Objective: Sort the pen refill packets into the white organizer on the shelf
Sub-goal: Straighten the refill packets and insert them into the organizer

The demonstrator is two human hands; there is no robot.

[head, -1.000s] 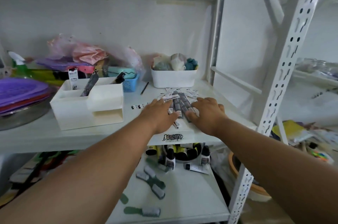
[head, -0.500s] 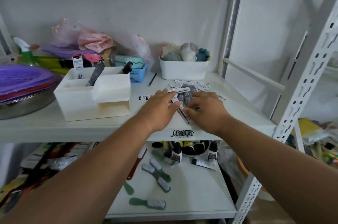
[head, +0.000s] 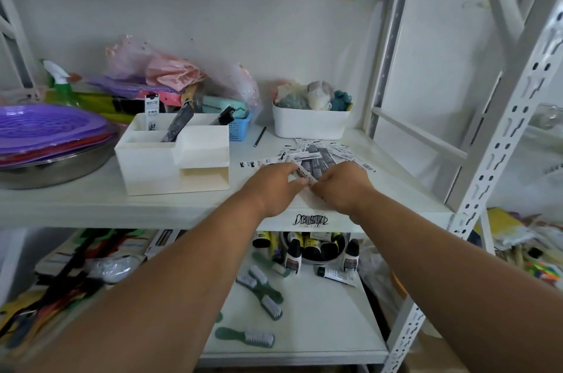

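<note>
A loose pile of pen refill packets (head: 323, 154), white and dark grey, lies on the middle shelf (head: 76, 205) right of centre. My left hand (head: 272, 186) and my right hand (head: 342, 186) meet at the near edge of the pile, both pinching one white packet (head: 304, 176) with black print between their fingertips. The white organizer (head: 170, 156) stands to the left of my hands, with three packets upright in its back compartments and its front drawer slot showing nothing inside.
A white bin (head: 309, 122) of cloths stands behind the pile, with a black pen (head: 259, 137) and a blue basket (head: 240, 130) beside it. Purple lids on a metal basin (head: 54, 168) fill the left. A white upright post (head: 487, 159) rises at right. Brushes and bottles lie on the lower shelf.
My hands went from lying flat over the pile to drawing together at its near edge and pinching one white packet. The camera view shifted slightly.
</note>
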